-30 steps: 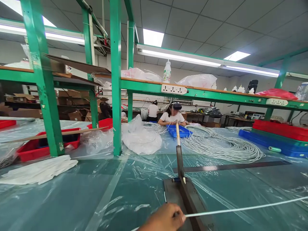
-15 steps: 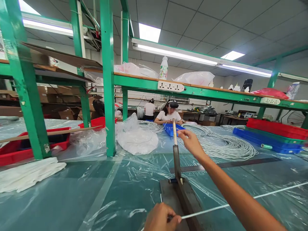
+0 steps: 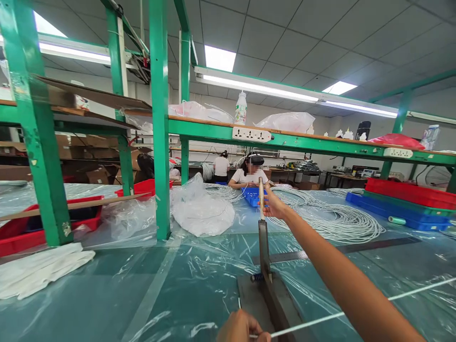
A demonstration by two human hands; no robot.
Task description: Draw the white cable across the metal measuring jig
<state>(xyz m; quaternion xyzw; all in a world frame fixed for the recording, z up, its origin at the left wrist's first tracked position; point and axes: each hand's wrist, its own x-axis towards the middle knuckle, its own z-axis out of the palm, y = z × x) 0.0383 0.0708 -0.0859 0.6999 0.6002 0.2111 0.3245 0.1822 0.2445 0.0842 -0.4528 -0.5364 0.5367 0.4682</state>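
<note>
A lever cutter (image 3: 265,266) stands on its dark steel base plate (image 3: 254,301) in front of me, its arm raised. My right hand (image 3: 273,207) is closed round the pale handle (image 3: 261,187) at the top of the arm. Low in the picture, my left hand (image 3: 242,328) pinches a white cable (image 3: 320,319), which runs from my fingers across the cutter base to the right edge of the picture.
Clear plastic sheeting (image 3: 160,285) covers the table. A steel ruler (image 3: 359,247) lies right of the cutter, coiled white cable (image 3: 331,218) behind it. Green rack posts (image 3: 160,118), red trays (image 3: 21,228), folded white cloth (image 3: 39,270) stand left. A person (image 3: 251,173) sits opposite.
My right hand has reached in from the right and closed on the cutter's handle. My left hand keeps its pinch on the white cable. My view has dropped slightly.
</note>
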